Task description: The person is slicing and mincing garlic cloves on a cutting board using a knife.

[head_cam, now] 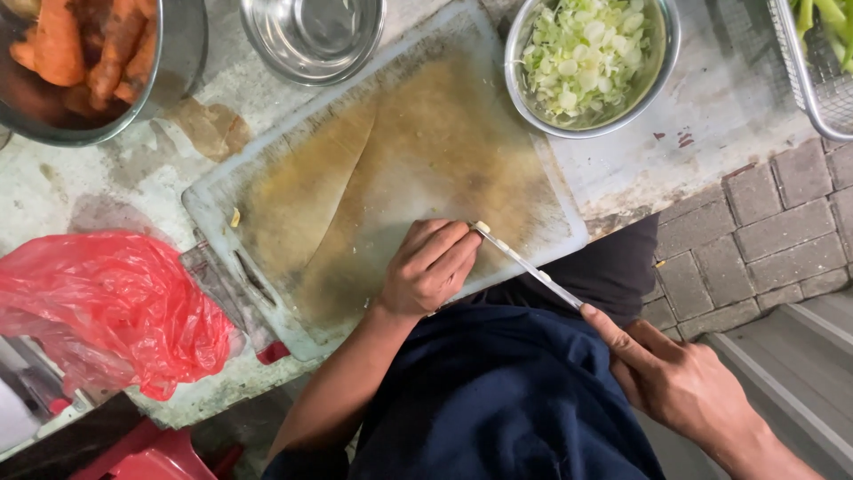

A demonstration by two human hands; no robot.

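The right hand grips a knife; the left hand curls closed beside its tip on the stained cutting board. Beyond stand a bowl of chopped greens, an empty steel bowl and a bowl of carrots.

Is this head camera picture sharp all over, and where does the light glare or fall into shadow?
Head view: the cutting board and left hand are fairly sharp; the knife blade catches a pale glint; the empty steel bowl shows soft reflections; lighting is flat, with darker shade at the lower left under the red plastic bag; straight edges bow slightly towards the frame's corners.
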